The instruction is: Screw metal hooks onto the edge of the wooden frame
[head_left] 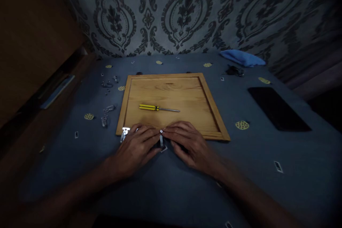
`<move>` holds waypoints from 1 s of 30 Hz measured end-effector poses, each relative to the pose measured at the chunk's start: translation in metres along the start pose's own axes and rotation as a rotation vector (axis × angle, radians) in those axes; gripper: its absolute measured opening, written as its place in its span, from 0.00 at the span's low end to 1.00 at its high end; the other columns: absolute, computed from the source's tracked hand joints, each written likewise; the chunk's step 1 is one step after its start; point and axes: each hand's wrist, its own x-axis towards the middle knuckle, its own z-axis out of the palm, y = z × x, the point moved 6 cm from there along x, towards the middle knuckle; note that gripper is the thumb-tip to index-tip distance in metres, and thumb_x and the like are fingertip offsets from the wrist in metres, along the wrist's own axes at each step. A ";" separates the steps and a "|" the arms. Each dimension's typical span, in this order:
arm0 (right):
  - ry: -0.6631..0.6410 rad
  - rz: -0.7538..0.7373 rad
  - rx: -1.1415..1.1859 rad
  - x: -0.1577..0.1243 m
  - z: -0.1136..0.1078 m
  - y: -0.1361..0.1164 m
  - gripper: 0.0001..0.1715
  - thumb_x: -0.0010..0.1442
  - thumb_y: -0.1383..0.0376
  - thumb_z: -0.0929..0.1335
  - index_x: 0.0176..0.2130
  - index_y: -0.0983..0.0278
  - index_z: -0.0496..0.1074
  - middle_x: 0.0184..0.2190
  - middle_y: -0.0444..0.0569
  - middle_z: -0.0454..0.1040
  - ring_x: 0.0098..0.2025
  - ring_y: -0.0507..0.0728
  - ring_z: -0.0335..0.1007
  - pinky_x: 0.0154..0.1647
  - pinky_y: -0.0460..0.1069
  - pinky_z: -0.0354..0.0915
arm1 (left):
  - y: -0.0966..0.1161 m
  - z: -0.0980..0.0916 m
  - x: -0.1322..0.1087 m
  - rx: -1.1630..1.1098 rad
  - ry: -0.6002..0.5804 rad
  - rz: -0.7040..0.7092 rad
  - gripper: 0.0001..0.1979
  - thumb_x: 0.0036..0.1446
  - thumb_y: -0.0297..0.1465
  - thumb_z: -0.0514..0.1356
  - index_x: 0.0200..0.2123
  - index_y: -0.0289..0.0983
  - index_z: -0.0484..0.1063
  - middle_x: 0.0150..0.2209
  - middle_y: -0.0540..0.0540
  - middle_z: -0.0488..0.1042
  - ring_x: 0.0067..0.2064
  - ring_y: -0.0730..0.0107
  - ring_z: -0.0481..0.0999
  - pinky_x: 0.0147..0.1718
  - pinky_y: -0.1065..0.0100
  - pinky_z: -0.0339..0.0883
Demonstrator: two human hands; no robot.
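Note:
A framed wooden panel [168, 94] lies flat on the blue patterned cloth, with a yellow and black screwdriver [159, 108] resting on it. At the panel's near edge, my left hand [139, 146] and my right hand [191, 146] meet fingertip to fingertip around a small metal piece [161, 139]. Fingers of both hands are closed on this piece from either side; its lower part hangs between the thumbs. Next to my left hand, a shiny metal hinge [125, 133] sits at the panel's near left corner, partly hidden by the fingers.
Left of the panel lie metal hinge parts [105, 115] and several small metal pieces [108, 84]. A black flat object [278, 108] is on the right. Behind it are a dark tangled item [234, 71] and a blue cloth [242, 58]. Wooden furniture [34, 35] stands at the left.

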 end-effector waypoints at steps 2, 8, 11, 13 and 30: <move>-0.009 0.006 0.002 0.000 0.001 0.001 0.33 0.65 0.76 0.65 0.66 0.56 0.66 0.46 0.50 0.82 0.50 0.60 0.76 0.52 0.60 0.71 | 0.000 -0.001 0.000 0.003 0.001 0.005 0.14 0.70 0.32 0.59 0.55 0.35 0.72 0.51 0.41 0.81 0.53 0.56 0.78 0.51 0.52 0.70; 0.014 -0.006 0.011 0.000 0.000 0.000 0.34 0.65 0.76 0.65 0.66 0.56 0.65 0.45 0.51 0.82 0.49 0.61 0.77 0.51 0.61 0.72 | -0.001 0.001 0.000 -0.004 -0.011 -0.001 0.14 0.70 0.33 0.59 0.56 0.37 0.72 0.51 0.41 0.81 0.52 0.57 0.78 0.50 0.53 0.70; 0.012 -0.006 0.007 0.000 0.000 0.000 0.33 0.65 0.76 0.65 0.66 0.56 0.66 0.44 0.51 0.83 0.48 0.61 0.78 0.51 0.61 0.72 | 0.000 0.001 0.001 0.010 0.003 -0.002 0.12 0.70 0.32 0.59 0.54 0.36 0.72 0.50 0.41 0.81 0.51 0.57 0.78 0.48 0.54 0.70; 0.014 -0.007 -0.001 0.000 0.000 0.000 0.33 0.65 0.76 0.65 0.66 0.56 0.66 0.44 0.50 0.83 0.48 0.61 0.78 0.51 0.61 0.73 | 0.001 0.002 0.002 0.022 -0.008 0.003 0.12 0.69 0.31 0.59 0.53 0.35 0.73 0.49 0.42 0.81 0.50 0.57 0.78 0.47 0.54 0.70; 0.035 0.012 0.026 -0.002 0.001 0.003 0.29 0.65 0.75 0.65 0.61 0.56 0.71 0.44 0.50 0.83 0.48 0.61 0.78 0.49 0.62 0.74 | 0.005 0.001 0.006 0.083 0.077 0.005 0.10 0.69 0.36 0.60 0.46 0.35 0.76 0.44 0.46 0.83 0.46 0.60 0.79 0.42 0.57 0.67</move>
